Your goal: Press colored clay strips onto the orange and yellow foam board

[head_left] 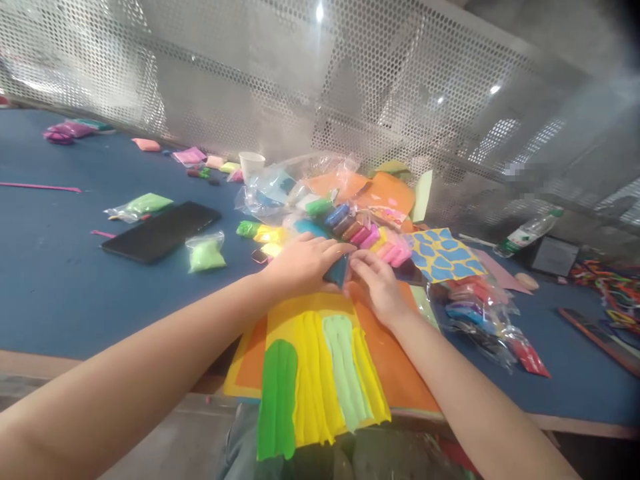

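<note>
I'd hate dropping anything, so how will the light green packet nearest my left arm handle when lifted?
The light green packet will probably squash, looking soft and pillowy. Its shiny plastic wrap may feel slippery. Lying flat, it seems unlikely to roll.

No legible text, bottle label (523,237) too small and blurred to read

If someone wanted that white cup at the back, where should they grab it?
Probably by the upper wall of the white cup, just under the rim, from above: it stands upright, mouth up, and a clear plastic bag crowds it lower down.
</note>
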A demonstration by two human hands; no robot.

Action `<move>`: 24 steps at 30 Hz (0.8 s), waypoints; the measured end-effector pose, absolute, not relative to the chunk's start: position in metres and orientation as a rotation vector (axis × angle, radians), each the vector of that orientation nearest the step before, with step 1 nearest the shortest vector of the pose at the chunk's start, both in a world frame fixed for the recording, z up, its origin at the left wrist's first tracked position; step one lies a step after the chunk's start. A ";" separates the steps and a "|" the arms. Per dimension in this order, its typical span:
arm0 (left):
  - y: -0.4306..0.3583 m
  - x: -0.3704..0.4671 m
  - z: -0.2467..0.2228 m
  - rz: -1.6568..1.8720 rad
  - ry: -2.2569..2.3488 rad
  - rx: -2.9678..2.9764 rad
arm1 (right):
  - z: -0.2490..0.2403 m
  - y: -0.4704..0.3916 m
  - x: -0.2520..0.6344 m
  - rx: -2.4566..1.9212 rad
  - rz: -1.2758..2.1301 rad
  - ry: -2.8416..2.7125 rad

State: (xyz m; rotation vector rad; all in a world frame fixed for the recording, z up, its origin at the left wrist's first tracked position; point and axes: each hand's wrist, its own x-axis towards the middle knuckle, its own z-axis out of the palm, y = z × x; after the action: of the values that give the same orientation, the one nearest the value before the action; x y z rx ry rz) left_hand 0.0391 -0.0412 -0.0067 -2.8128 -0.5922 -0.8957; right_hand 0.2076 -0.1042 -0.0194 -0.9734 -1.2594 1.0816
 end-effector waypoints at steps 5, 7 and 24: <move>-0.044 0.038 -0.003 -0.871 -0.477 -2.814 | -0.019 -0.104 0.209 -1.101 0.962 -1.557; -0.047 0.037 -0.001 -0.920 -0.430 -2.830 | -0.018 -0.105 0.209 -1.109 0.882 -1.584; -0.036 0.031 -0.002 -1.060 -0.547 -2.883 | -0.014 -0.109 0.209 -0.890 1.171 -1.515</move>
State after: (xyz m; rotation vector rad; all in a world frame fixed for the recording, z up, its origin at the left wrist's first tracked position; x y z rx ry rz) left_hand 0.0314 -0.0362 -0.0021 -2.8828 -0.5466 -1.0598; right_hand 0.2094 -0.1092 -0.0144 -0.8897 -1.5146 1.1711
